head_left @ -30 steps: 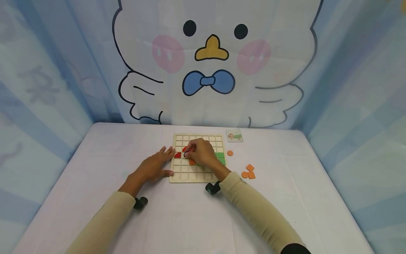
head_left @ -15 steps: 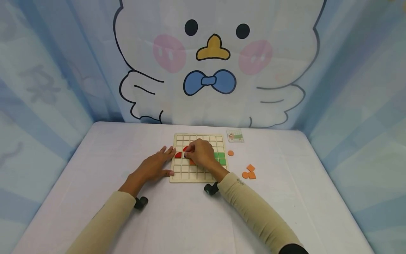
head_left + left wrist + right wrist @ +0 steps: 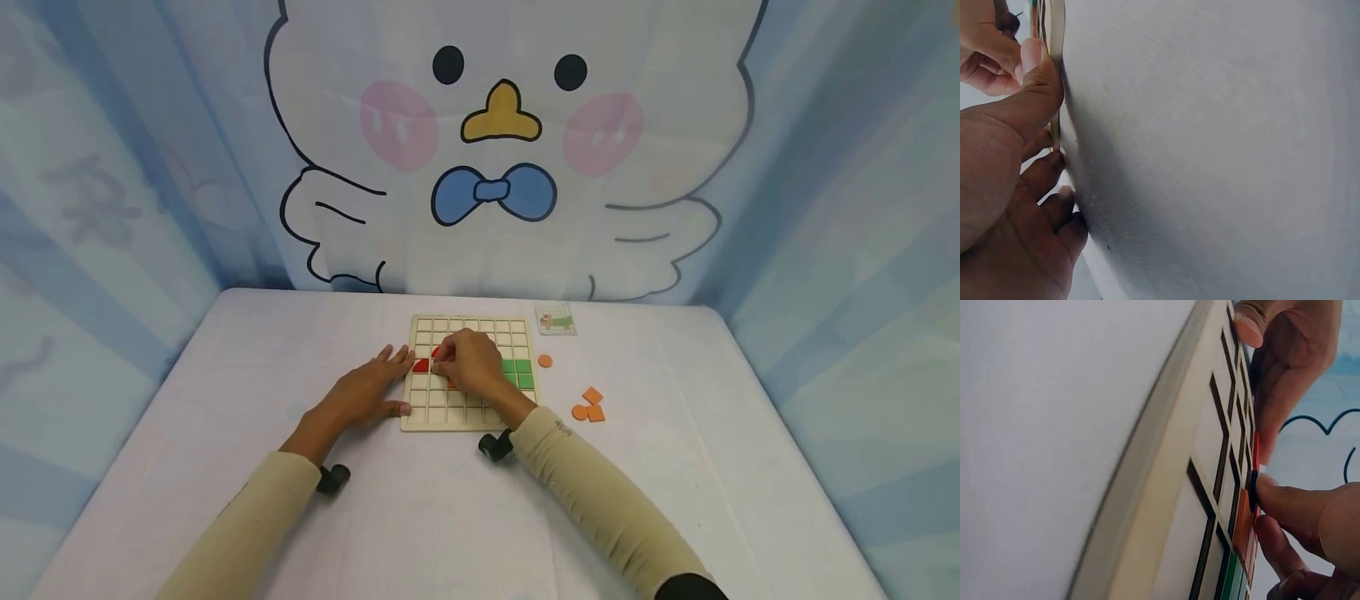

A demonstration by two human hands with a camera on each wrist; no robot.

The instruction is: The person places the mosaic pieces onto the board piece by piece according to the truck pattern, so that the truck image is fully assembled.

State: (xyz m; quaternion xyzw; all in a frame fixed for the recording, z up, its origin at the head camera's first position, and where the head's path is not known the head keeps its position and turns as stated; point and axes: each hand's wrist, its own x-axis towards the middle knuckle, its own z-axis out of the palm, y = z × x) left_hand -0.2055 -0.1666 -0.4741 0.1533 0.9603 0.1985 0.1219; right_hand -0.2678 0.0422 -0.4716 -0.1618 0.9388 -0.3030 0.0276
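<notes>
A pale square grid board [image 3: 457,421] lies on the table. My left hand [image 3: 360,392] rests at its left side, fingers fairly straight; in the left wrist view the thumb [image 3: 1041,75] touches its rim. My right hand [image 3: 474,362] is over the board's middle. In the right wrist view its fingertips pinch a small dark blue piece [image 3: 1253,490] down at the grid, beside orange and red pieces. From the head view this dark piece is hidden by the fingers. Red pieces [image 3: 421,366] and green squares [image 3: 523,373] sit in grid cells.
Right of the board lie orange discs [image 3: 545,361] and orange squares [image 3: 592,396]. A small picture card [image 3: 556,320] lies by the board's far right corner. A cartoon-printed curtain [image 3: 495,250] hangs behind the white table [image 3: 420,533].
My right hand and forearm have shifted slightly left, uncovering more of the green squares. The dark piece has gone out of sight in the head view. My left hand stays put.
</notes>
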